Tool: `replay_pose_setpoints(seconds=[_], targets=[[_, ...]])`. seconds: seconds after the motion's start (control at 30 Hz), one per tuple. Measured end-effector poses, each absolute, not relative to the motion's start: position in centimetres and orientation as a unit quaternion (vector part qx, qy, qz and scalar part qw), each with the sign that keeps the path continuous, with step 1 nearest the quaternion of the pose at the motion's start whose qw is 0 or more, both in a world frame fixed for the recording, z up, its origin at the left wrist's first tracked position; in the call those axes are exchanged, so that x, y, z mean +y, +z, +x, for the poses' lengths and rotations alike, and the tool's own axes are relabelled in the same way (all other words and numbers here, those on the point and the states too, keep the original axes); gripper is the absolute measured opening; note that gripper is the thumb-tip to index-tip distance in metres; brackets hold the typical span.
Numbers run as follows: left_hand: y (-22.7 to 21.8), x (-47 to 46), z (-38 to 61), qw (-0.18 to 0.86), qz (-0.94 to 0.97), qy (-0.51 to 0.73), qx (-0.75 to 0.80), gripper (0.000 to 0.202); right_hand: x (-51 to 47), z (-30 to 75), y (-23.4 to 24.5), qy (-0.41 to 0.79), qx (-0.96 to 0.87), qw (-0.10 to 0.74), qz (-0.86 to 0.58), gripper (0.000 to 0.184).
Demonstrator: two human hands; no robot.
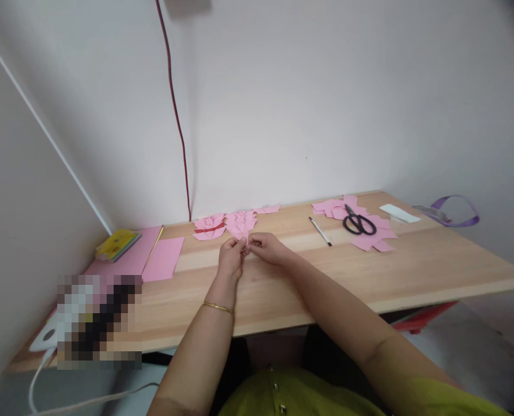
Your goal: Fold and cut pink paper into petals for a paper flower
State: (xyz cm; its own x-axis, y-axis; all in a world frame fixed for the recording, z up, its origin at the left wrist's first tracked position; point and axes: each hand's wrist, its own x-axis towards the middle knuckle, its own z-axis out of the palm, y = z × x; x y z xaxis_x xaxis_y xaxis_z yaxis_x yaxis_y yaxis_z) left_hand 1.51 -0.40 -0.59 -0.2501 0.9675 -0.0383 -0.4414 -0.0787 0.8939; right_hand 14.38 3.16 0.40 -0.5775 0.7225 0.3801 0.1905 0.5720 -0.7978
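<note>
My left hand (231, 254) and my right hand (267, 247) meet over the middle of the wooden table (326, 277). Both pinch a small piece of pink paper (244, 241) between fingertips, close to the tabletop. Just behind them lie folded pink paper pieces (239, 222), and another folded pink piece (209, 226) with a red strip sits to their left. A thin gold bangle is on my left wrist.
Black scissors (359, 222) rest on a heap of pink paper cut-outs (376, 234) at the right. A pen (320, 231) lies between. Pink sheets (163, 258), a pencil (154, 248) and a yellow pad (117, 244) are at the left. A red cable (176, 115) hangs down the wall.
</note>
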Motion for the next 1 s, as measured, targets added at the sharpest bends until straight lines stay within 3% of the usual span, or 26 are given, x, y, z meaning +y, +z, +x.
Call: replay_pose_setpoints(seconds=[0.17,0.33,0.43,0.7,1.0], targets=[[-0.7,-0.3,1.7,0.495,0.333,0.690,0.410,0.023,3.5,14.7,0.5,0.420,-0.795,0.370,-0.234,0.015],[-0.1,-0.7,1.6,0.567,0.299,0.667,0.379,0.024,3.4,15.1,0.7,0.480,-0.776,0.349,-0.213,0.015],[0.0,-0.7,1.3,0.582,0.290,0.658,0.380,0.024,3.1,14.9,0.8,0.446,-0.783,0.360,-0.242,0.014],[-1.0,-0.1,1.2,0.482,0.378,0.673,0.414,0.021,3.0,14.4,0.7,0.399,-0.788,0.369,-0.289,0.016],[0.2,-0.8,1.5,0.554,0.293,0.677,0.386,0.030,3.0,14.5,0.8,0.342,-0.816,0.391,-0.253,0.017]])
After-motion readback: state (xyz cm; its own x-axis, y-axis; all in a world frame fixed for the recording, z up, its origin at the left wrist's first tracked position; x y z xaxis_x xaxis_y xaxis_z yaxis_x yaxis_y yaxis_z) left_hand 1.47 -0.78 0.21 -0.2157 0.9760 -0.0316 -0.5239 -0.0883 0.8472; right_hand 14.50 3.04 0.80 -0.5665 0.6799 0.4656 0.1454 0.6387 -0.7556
